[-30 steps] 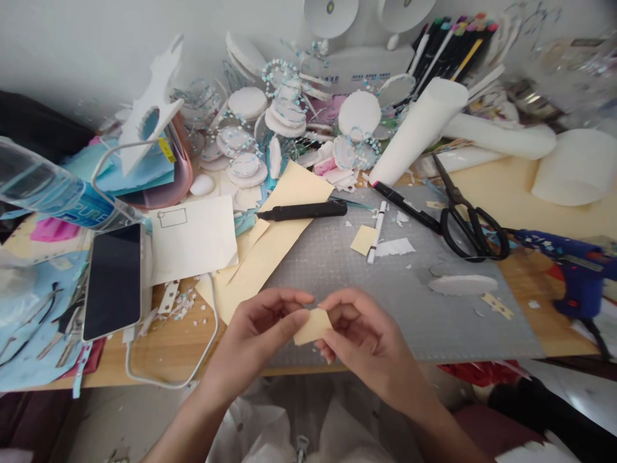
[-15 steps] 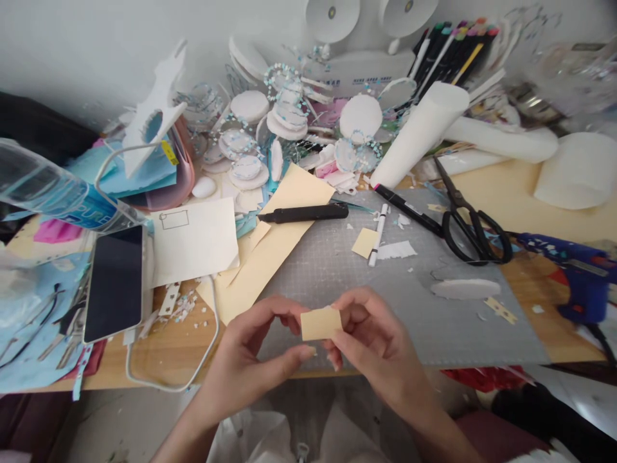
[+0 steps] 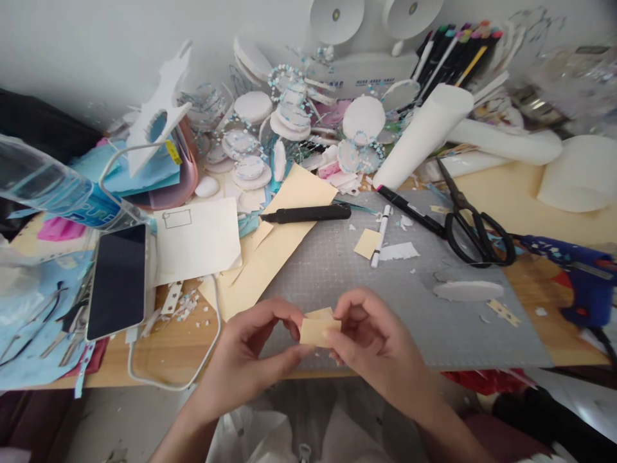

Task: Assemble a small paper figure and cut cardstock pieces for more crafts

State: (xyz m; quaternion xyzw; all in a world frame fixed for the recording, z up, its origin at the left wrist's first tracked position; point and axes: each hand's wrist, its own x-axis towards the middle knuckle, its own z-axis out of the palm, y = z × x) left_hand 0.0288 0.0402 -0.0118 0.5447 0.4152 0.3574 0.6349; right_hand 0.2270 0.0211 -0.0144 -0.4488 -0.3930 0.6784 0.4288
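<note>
Small rectangular piece of cream paper (image 3: 315, 333) held up between two bare hands at the near edge of a cluttered wooden desk (image 3: 166, 350).
The right hand (image 3: 373, 344) pinches its right side, thumb across the front face and fingers behind; the left hand (image 3: 263, 344) curves around the left end, index finger and thumb apart near its corners, though whether they grip I cannot tell. Another cream layer rises behind the upper edge, folded or separate being unclear. Beneath lies a grey gridded cutting mat (image 3: 347, 276), bearing black-handled scissors (image 3: 477, 241) and a slim white pen (image 3: 381, 236); beyond, white discs (image 3: 364, 120) crowd against a pale wall (image 3: 120, 45).
</note>
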